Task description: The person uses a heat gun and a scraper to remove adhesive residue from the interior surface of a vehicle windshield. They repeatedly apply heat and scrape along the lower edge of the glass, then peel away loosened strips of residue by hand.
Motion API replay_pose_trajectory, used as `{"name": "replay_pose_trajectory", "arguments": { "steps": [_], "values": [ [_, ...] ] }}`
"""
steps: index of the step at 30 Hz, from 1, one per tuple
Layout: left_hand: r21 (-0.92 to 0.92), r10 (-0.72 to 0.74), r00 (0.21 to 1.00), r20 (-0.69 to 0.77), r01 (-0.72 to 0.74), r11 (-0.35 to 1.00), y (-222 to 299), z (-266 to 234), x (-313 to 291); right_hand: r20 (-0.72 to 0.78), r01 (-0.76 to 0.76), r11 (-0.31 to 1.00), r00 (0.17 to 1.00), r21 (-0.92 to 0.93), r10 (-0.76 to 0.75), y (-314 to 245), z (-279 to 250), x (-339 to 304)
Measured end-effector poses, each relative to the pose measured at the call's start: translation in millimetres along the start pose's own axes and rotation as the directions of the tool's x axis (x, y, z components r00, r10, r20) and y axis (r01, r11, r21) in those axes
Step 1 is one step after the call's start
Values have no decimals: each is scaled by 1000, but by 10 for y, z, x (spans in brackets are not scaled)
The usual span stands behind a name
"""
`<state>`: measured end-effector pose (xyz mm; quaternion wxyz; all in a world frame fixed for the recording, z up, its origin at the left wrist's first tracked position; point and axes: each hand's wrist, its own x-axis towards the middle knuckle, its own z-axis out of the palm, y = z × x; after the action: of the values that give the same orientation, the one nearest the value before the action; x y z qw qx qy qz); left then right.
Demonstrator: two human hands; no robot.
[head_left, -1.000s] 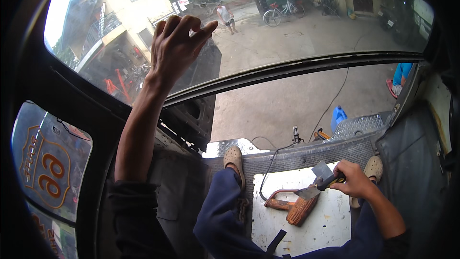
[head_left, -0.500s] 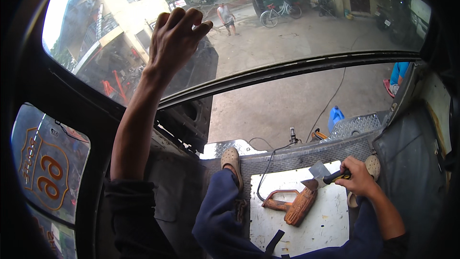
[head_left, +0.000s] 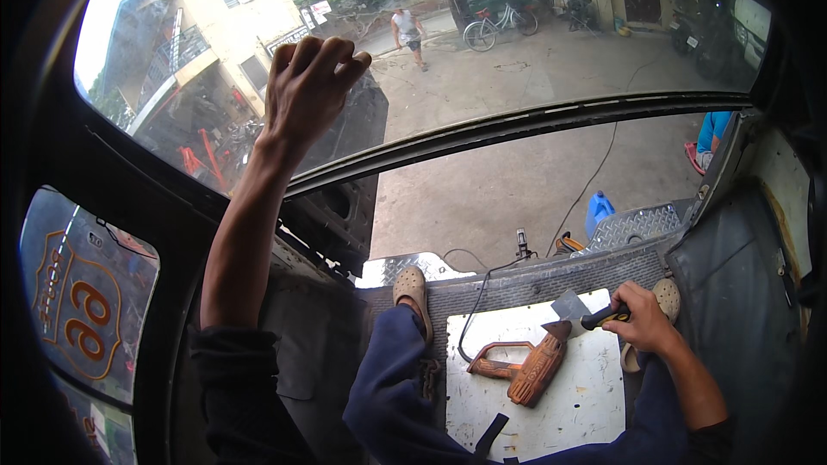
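Raised against the window glass (head_left: 534, 60), my left hand (head_left: 312, 90) has its fingers curled in. Its palm side faces away, so anything inside it is hidden. Down at the right, my right hand (head_left: 644, 319) grips the black and yellow handle of a putty knife (head_left: 573, 308). The knife's flat metal blade points left, just above the nozzle of a heat gun (head_left: 536, 370). That worn orange heat gun lies on its side on a scuffed white metal panel (head_left: 586, 396) between my legs, its cord running off forward.
A dark frame bar (head_left: 517, 125) crosses below the glass. Beyond the tread-plate step (head_left: 637, 228) stand a blue container (head_left: 600, 211) and a person's blue-clad leg (head_left: 711, 133). Through the glass show a walking person (head_left: 407, 34) and a bicycle (head_left: 500, 26). A lettered side window (head_left: 95, 293) is at left.
My left hand has come down slightly along the glass, and its fingers are curled tighter. The person outside has stepped a little. My right hand and the putty knife stay put.
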<state>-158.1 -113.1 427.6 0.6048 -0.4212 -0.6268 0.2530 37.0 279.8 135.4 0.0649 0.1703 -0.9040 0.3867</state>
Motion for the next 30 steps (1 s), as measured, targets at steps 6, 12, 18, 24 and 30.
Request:
{"name": "replay_pose_trajectory", "arguments": {
  "steps": [6,12,18,24,30],
  "values": [
    [26,5,1000,-16,-4,1000,-8,-29,-36,-2,9,1000,1000,-15,-9,20,15,-1],
    [23,-5,1000,10,5,1000,-1,-76,-114,1,-1,1000,1000,-22,1,38,18,-13],
    [9,-3,1000,23,3,1000,-17,-110,-154,4,-11,1000,1000,-25,11,31,20,-18],
    [2,-17,999,34,17,1000,-1,-131,-214,15,-21,999,1000,-38,22,11,13,-24],
    [-9,-23,999,49,24,1000,-3,-170,-272,25,-43,998,999,-34,44,1,15,-25]
  ]
}}
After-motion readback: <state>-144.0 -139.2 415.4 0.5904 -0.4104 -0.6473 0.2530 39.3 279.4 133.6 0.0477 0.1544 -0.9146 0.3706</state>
